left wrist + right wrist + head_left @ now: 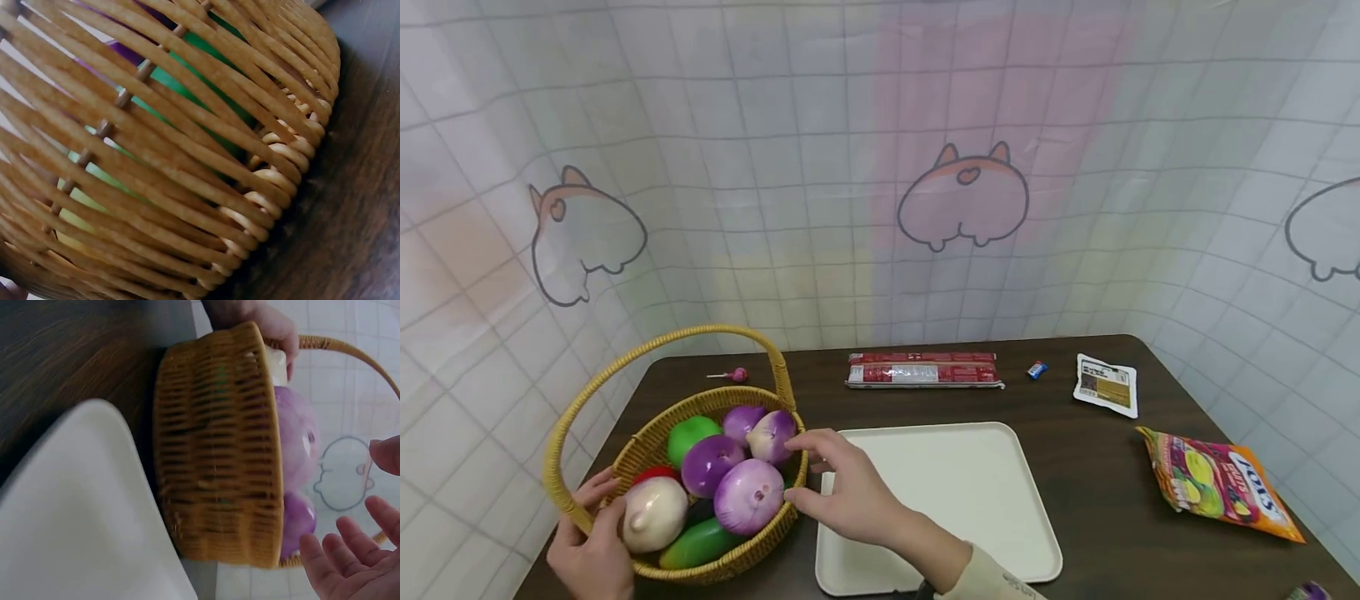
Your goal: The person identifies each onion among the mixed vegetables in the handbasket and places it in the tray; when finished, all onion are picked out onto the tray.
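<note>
A yellow wicker basket (767,533) with an arched handle stands at the left of the table. It holds a pale purple onion (749,497), more purple onions, a white onion (655,514), a round green item (691,438), a long green vegetable (700,543) and something red, partly hidden. My left hand (591,550) grips the basket's left rim by the foot of the handle. Beside the right rim is my right hand (850,492), fingers spread and thumb apart, holding nothing; the right wrist view shows its fingers (350,550) close to a purple onion (299,522).
Right of the basket lies a white tray (940,500). Behind are a lollipop (737,375), red packets (925,372) and a small blue wrapped sweet (1037,369). A white pouch (1107,385) and a Fox's candy bag (1217,483) lie at the right. Patterned cloth (790,208) surrounds the table.
</note>
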Action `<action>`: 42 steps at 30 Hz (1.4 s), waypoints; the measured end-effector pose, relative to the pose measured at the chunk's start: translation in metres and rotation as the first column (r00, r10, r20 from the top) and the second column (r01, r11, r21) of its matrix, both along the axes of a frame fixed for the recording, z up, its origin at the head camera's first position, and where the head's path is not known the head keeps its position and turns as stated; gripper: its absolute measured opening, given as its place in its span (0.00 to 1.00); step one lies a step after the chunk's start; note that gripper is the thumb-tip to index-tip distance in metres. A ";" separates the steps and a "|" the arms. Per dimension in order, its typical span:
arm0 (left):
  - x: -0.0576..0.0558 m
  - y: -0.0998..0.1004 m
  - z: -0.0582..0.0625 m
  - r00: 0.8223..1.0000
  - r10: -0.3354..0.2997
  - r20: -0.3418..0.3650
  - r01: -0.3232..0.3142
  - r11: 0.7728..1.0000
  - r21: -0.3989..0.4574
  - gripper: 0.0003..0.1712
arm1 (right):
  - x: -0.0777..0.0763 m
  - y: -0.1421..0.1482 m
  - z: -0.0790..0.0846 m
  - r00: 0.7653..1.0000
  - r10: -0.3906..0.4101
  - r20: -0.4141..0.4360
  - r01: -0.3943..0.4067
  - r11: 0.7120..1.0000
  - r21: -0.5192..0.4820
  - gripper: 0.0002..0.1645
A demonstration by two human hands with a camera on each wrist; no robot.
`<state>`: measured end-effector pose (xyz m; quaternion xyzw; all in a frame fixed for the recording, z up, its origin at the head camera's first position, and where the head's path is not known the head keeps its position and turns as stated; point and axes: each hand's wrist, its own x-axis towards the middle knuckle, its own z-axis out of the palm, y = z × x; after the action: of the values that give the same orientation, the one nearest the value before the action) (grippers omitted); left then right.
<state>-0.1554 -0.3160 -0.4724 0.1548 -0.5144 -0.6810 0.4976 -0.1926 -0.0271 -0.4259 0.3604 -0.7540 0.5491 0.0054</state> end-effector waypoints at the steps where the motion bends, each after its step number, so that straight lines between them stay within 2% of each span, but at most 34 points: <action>1: 0.000 0.001 -0.001 1.000 -0.008 0.010 0.008 1.000 -0.001 0.12 | 0.000 -0.003 -0.001 1.000 0.001 -0.009 -0.001 1.000 -0.015 0.27; 4: 0.000 0.002 -0.004 1.000 -0.009 0.030 0.009 1.000 -0.003 0.11 | 0.001 -0.013 -0.005 1.000 -0.004 -0.014 0.003 0.998 -0.064 0.27; 8: 0.000 0.005 -0.005 0.999 0.006 0.049 -0.006 1.000 0.001 0.11 | 0.003 -0.024 -0.009 0.999 -0.005 0.034 0.009 0.993 -0.121 0.27; 11: 0.000 0.006 -0.006 0.997 0.003 0.071 -0.001 1.000 -0.015 0.10 | 0.004 -0.031 -0.014 0.999 -0.006 0.039 0.010 0.993 -0.117 0.27; 16: 0.000 0.008 -0.007 0.994 0.010 0.107 -0.002 0.997 -0.076 0.11 | 0.004 -0.039 -0.019 0.999 -0.024 -0.042 0.022 0.999 -0.043 0.29; 21: -0.001 0.008 -0.008 0.996 0.013 0.084 -0.007 0.997 -0.072 0.11 | 0.003 -0.043 -0.022 0.992 -0.031 -0.126 0.032 0.999 0.007 0.31; 28: 0.000 0.007 -0.009 0.999 0.018 0.032 -0.016 0.998 -0.064 0.11 | 0.005 -0.042 -0.023 0.991 -0.018 -0.133 0.031 0.995 0.095 0.37; 36: 0.000 0.006 -0.008 0.999 0.038 -0.007 -0.039 0.997 -0.066 0.11 | 0.010 -0.045 -0.026 0.976 -0.009 -0.219 0.071 0.958 0.277 0.44; 42: 0.002 0.008 -0.006 0.998 0.055 0.005 -0.054 0.996 -0.074 0.11 | 0.012 -0.050 -0.027 0.960 -0.039 -0.277 0.131 0.938 0.321 0.48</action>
<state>-0.1532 -0.3083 -0.4784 0.1528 -0.5365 -0.6472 0.5195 -0.1808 -0.0771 -0.4531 0.3932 -0.8439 0.3584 0.0692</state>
